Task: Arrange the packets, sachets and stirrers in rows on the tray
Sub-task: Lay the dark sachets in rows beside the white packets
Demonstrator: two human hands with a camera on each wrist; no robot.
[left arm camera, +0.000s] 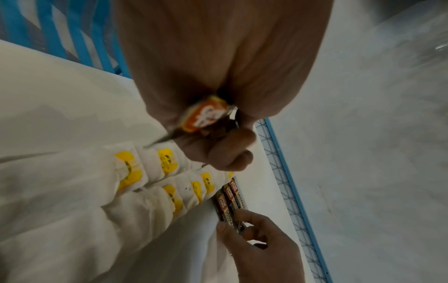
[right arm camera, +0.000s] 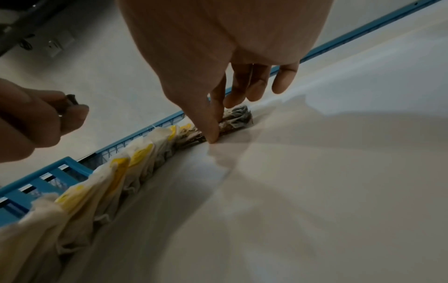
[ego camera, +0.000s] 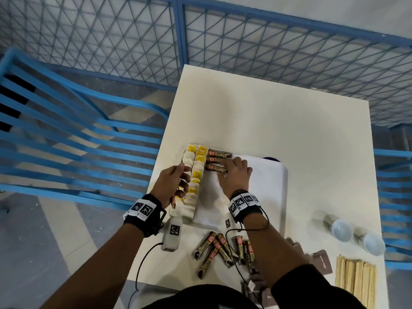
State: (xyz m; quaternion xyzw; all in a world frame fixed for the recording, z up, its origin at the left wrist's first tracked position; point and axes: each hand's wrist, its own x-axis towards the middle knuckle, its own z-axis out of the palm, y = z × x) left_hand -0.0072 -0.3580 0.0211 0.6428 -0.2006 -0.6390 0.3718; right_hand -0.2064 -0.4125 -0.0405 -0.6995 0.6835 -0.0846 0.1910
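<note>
A white tray (ego camera: 267,186) lies on the white table (ego camera: 289,121). Tea bags with yellow tags (ego camera: 196,175) fill two columns along its left side. Beside them at the far end lie three brown coffee sachets (ego camera: 217,156) side by side. My right hand (ego camera: 225,168) pinches the nearest of these sachets (left arm camera: 226,212) between thumb and fingers, low on the tray. My left hand (ego camera: 180,184) hovers over the tea bags and grips a few coffee sachets (left arm camera: 206,114) in its fist. More coffee sachets (ego camera: 223,248) lie loose in front of the tray.
Wooden stirrers (ego camera: 354,279) lie in a bundle at the near right, with brown packets (ego camera: 321,259) beside them. Two white cups (ego camera: 341,229) lie on their sides at the right. Blue chairs (ego camera: 66,130) stand left and right; a blue mesh fence (ego camera: 267,41) runs behind the table.
</note>
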